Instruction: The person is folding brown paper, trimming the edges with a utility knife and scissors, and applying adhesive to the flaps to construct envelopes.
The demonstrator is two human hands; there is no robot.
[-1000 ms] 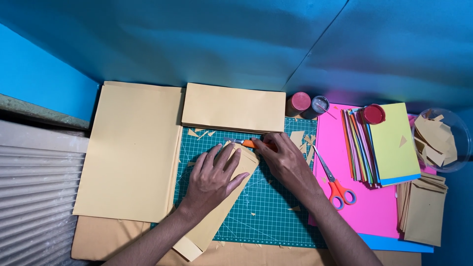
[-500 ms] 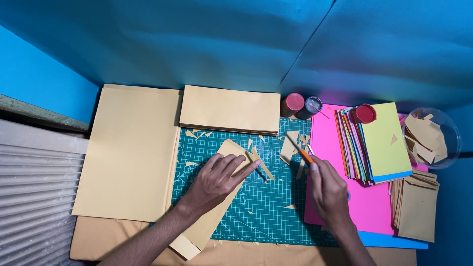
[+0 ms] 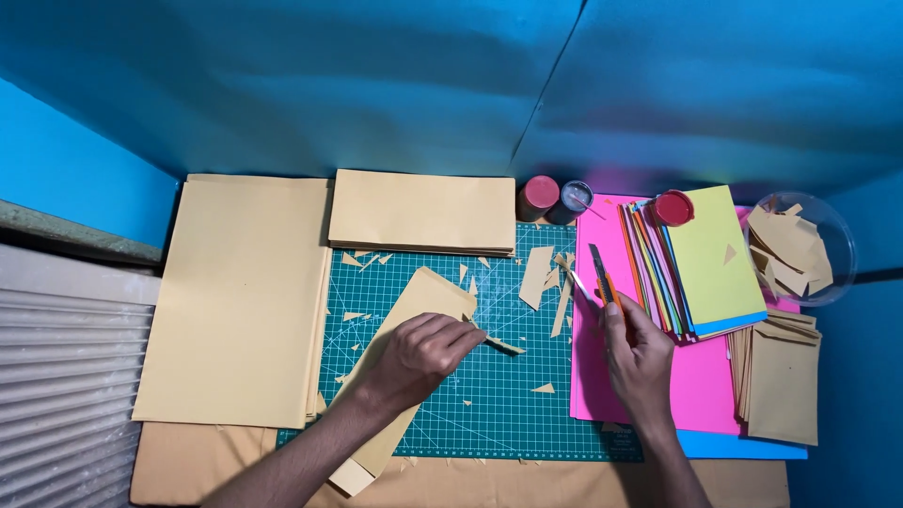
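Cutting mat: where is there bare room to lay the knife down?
The cutting mat is bare along its lower right, between the left hand and right hand, save one small offcut. The pink sheet is bare near the right hand. The mat's top edge is crowded with paper scraps.

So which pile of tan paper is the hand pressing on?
The left hand presses the narrow slanted stack on the green mat. The other tan piles lie straight and untouched.

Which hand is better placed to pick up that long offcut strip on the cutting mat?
Left hand: its fingertips already touch the strip. The right hand holds the craft knife over the pink sheet.
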